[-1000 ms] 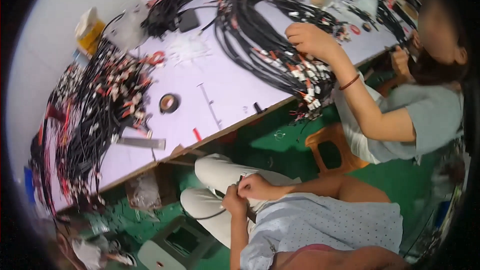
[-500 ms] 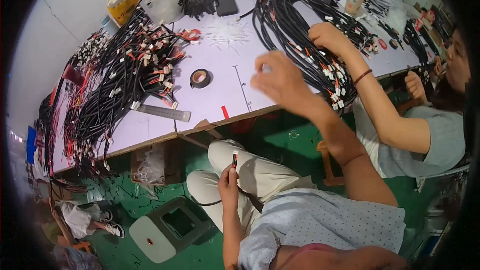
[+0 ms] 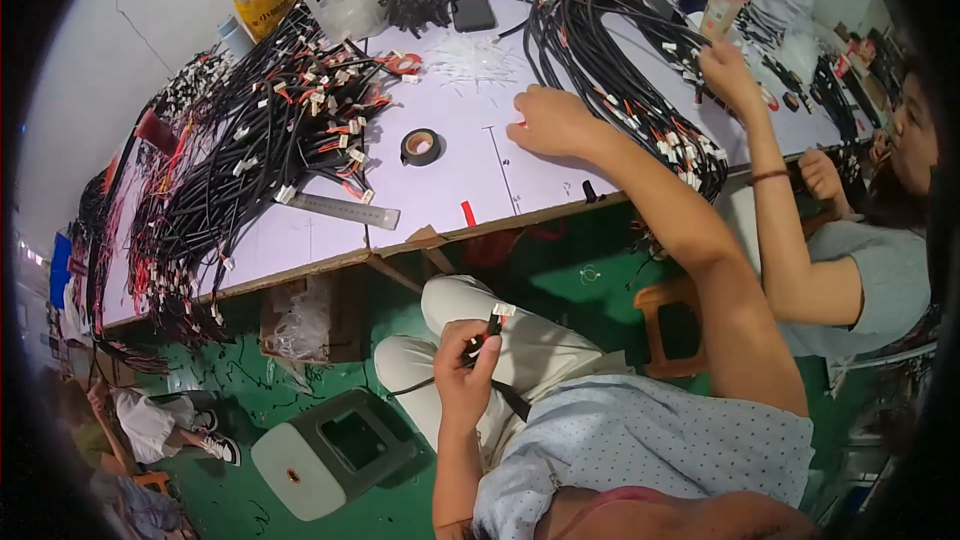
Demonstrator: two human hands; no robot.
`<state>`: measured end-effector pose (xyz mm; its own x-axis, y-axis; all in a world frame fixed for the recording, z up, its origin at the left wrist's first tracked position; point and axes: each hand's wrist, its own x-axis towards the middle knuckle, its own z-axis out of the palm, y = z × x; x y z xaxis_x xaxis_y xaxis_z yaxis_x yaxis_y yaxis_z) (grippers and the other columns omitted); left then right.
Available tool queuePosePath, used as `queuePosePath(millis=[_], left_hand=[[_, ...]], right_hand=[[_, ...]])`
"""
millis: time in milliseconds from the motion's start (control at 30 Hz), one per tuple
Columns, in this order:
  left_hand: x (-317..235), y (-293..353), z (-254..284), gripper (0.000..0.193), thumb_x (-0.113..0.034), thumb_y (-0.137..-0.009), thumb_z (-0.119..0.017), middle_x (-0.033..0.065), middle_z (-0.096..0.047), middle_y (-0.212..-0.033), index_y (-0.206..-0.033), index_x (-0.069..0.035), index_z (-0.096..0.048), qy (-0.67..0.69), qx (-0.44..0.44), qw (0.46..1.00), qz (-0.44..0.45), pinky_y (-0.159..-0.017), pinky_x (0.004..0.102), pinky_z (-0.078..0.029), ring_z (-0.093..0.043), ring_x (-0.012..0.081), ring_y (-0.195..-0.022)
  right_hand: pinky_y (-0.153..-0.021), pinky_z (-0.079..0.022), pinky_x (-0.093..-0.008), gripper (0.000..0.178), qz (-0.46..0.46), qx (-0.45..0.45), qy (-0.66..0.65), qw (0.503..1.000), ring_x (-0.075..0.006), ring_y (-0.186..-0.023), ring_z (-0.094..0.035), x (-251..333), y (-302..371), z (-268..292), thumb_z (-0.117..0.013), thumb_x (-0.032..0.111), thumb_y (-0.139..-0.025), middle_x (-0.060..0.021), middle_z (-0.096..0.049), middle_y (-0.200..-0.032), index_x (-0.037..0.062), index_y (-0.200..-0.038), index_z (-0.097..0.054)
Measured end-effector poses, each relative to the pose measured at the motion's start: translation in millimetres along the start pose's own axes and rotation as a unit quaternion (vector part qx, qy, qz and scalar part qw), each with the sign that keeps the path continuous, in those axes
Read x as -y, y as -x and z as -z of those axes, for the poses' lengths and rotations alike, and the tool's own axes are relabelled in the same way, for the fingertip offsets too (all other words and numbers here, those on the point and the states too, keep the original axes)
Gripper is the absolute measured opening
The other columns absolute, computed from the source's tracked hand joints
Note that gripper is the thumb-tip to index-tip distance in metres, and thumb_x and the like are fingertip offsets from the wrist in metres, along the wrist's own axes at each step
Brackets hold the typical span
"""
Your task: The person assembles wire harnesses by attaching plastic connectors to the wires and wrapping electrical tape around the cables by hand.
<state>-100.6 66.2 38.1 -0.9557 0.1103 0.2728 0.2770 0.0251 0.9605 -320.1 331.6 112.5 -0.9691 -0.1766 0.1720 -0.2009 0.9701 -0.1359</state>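
My left hand point(image 3: 466, 372) is closed over my lap around the end of a black cable. The cable's white connector point(image 3: 503, 310), with a bit of red wire, sticks up past the fingertips, and a black length trails behind the hand. On the table, my right hand point(image 3: 555, 122) rests with fingers curled in near a drawn black line. A speck of red shows at its fingertips; what it holds, if anything, I cannot make out. Left of that hand lies a roll of black tape point(image 3: 420, 147). A short red tube point(image 3: 468, 213) lies at the table's front edge.
Black cables with white connectors point(image 3: 290, 130) heap on the left beside a steel ruler point(image 3: 340, 209). Another cable bundle point(image 3: 610, 60) lies behind my right hand. A co-worker's hand point(image 3: 730, 75) reaches in at right, near a drink cup point(image 3: 722, 8). A grey stool-like bin point(image 3: 330, 450) stands on the floor.
My right hand has come down from above the table's front edge onto the tabletop. My left hand has turned, showing more of the connector. The co-worker's hand has moved right.
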Motion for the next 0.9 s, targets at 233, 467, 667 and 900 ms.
queuePosePath(millis=[233,467,667,900], left_hand=[[-22,7,0,0.012,-0.008,-0.087,-0.064,0.0005,-0.063,-0.085,-0.097,-0.002,-0.064,-0.086,0.010,0.992,0.092,-0.067,0.0218,-0.038,-0.047,0.0075,-0.073],[-22,14,-3,0.014,-0.009,-0.090,-0.061,0.0037,-0.068,-0.085,-0.102,-0.001,-0.061,-0.041,0.007,0.992,0.117,-0.068,0.0219,-0.040,-0.053,0.0079,-0.075],[-6,22,0,0.022,-0.017,-0.100,-0.048,0.0067,-0.064,-0.080,-0.118,-0.004,-0.046,0.072,-0.031,0.992,0.099,-0.063,0.0227,-0.039,-0.055,0.0097,-0.070],[-1,24,0,0.023,-0.018,-0.098,-0.051,0.0066,-0.065,-0.080,-0.116,-0.003,-0.048,0.105,0.007,0.985,0.140,-0.060,0.0217,-0.038,-0.053,0.0085,-0.066]], right_hand=[[-0.080,-0.048,-0.0414,0.030,0.044,-0.135,-0.019,0.990,-0.0349,-0.089,-0.059,7,-40,1,-0.061,0.029,-0.080,-0.0167,-0.060,-0.092,0.0006,-0.086,-0.066],[-0.070,-0.052,-0.0476,0.018,-0.059,-0.085,0.003,0.995,-0.0382,-0.083,-0.066,14,-96,-28,-0.060,0.015,-0.076,-0.0228,-0.067,-0.087,0.0015,-0.082,-0.069],[-0.071,-0.053,-0.0447,0.021,-0.097,-0.039,-0.031,0.994,-0.0364,-0.085,-0.067,-9,-92,-13,-0.059,0.014,-0.073,-0.0223,-0.068,-0.087,0.0011,-0.085,-0.070],[-0.066,-0.051,-0.0401,0.016,-0.099,-0.050,-0.065,0.992,-0.0282,-0.075,-0.067,-41,-74,19,-0.062,0.023,-0.072,-0.0116,-0.068,-0.076,0.0110,-0.077,-0.071]])
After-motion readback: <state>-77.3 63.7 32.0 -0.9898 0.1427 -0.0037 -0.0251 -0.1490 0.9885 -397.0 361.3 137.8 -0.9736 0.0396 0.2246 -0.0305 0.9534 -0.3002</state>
